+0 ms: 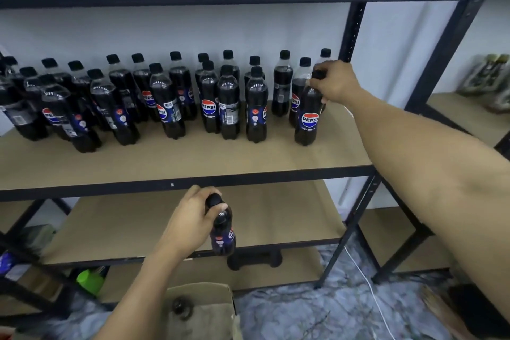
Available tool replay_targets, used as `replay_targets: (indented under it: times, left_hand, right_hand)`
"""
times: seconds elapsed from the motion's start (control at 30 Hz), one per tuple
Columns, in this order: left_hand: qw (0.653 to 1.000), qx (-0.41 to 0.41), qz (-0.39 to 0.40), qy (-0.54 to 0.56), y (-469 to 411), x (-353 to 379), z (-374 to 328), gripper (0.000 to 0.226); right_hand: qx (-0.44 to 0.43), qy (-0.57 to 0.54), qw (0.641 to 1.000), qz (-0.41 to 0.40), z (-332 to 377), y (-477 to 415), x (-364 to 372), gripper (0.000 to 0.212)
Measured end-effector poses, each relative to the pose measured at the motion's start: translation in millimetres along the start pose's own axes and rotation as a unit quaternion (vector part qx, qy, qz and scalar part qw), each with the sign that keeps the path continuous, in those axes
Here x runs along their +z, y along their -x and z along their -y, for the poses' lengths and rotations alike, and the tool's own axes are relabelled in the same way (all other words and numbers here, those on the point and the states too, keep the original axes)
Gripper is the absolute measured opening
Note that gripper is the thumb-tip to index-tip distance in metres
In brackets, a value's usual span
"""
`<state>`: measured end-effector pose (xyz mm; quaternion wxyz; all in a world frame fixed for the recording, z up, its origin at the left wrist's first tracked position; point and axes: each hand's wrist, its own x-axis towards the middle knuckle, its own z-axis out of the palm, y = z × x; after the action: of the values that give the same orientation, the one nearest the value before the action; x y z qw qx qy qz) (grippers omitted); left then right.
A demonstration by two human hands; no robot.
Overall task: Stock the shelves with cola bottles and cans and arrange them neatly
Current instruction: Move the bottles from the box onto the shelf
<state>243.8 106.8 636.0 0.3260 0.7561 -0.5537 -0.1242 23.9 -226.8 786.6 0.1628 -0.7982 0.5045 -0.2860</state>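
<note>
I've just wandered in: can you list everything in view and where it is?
Shelf unit: one, black frame, tan boards, against the white wall.
Cola bottles: about twenty, dark with black caps, standing on its middle board.
Cardboard box: one, brown, bottom centre.
Cable: one, white, on the grey floor.
Green object: one, bottom left, too blurred to identify.
Right hand: grips the cap of a bottle at the row's right end.
Left hand: holds another bottle by its neck, above the box.
</note>
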Motion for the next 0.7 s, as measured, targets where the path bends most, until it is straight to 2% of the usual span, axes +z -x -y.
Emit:
replay_targets:
  times: [0.1, 0.17, 0.33, 0.43, 0.47, 0.57, 0.63, 0.7]
  left_hand:
    - [1.000, 0.008, -0.003, -0.003, -8.4, 0.7, -15.4, 0.013]
    - [1.000, 0.014, -0.010, -0.001, -15.7, 0.2, -25.9, 0.014]
    - [0.999, 0.029, -0.032, 0.001, -43.3, -6.3, -58.3, 0.015]
    - [0.997, 0.057, -0.049, -0.017, -66.0, -14.4, -80.9, 0.013]
    - [0.996, 0.067, -0.054, -0.026, -73.3, -17.9, -89.1, 0.012]
    - [0.993, 0.081, -0.071, -0.040, -96.1, -30.1, -114.1, 0.014]
    - [0.992, 0.086, -0.078, -0.042, -112.6, -38.9, -130.1, 0.018]
    - [0.991, 0.091, -0.081, -0.051, -129.9, -45.9, -143.2, 0.021]
  right_hand:
    - [0.005, -0.007, 0.998, -0.067, -12.6, 0.2, 9.4, 0.040]
    - [0.012, -0.043, 0.997, -0.070, -17.6, 1.5, 15.7, 0.050]
    - [0.071, -0.068, 0.995, -0.020, -39.3, 8.8, 41.3, 0.077]
    - [0.087, -0.115, 0.989, 0.030, -56.5, 28.7, 65.5, 0.059]
    - [0.103, -0.127, 0.985, 0.050, -67.3, 33.6, 78.9, 0.065]
    - [0.138, -0.062, 0.983, 0.108, -95.3, 48.6, 112.4, 0.088]
    - [0.138, 0.028, 0.984, 0.113, -103.7, 58.3, 125.0, 0.091]
    - [0.116, 0.086, 0.986, 0.082, -105.8, 64.0, 131.0, 0.089]
